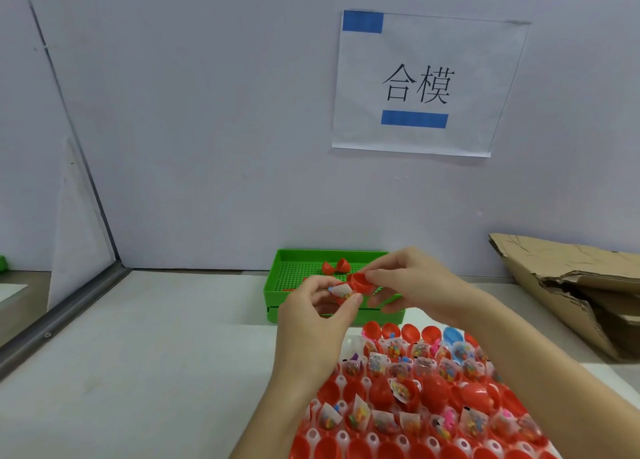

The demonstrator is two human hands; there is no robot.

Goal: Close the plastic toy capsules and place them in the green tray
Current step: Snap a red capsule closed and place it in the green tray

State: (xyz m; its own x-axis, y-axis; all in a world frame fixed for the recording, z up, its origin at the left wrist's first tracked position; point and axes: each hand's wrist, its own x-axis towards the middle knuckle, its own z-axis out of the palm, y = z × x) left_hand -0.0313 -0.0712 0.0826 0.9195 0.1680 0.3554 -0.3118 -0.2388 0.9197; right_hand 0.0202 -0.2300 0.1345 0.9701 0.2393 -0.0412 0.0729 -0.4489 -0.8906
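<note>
Item: red plastic capsule half with a small clear packet of coloured bits (341,293), held at the centre of the frame, in front of the near wall of the tray. It was pinched between the curled thumb and fingers of the left hand (320,308).

Item: second red plastic capsule half (360,283), open side up, gripped by the curled fingertips of the right hand (412,285) just beside the first half; whether the two halves touched could not be told.

Item: green perforated plastic tray (277,285), set against the wall behind the hands, its right part hidden by the right hand. A closed red capsule (335,267) was seen lying on its floor.

Item: rack of open red capsule halves with toy packets (415,399), spread over the lower right of the frame and partly covered by both forearms; one blue capsule half (453,334) was noted in its far row.

Item: torn brown cardboard box (571,285), right edge of the frame.

Item: white paper sign with black characters and blue tape strips (426,84), fixed to the wall, upper right.

Item: white tabletop (156,337), lower left.
</note>
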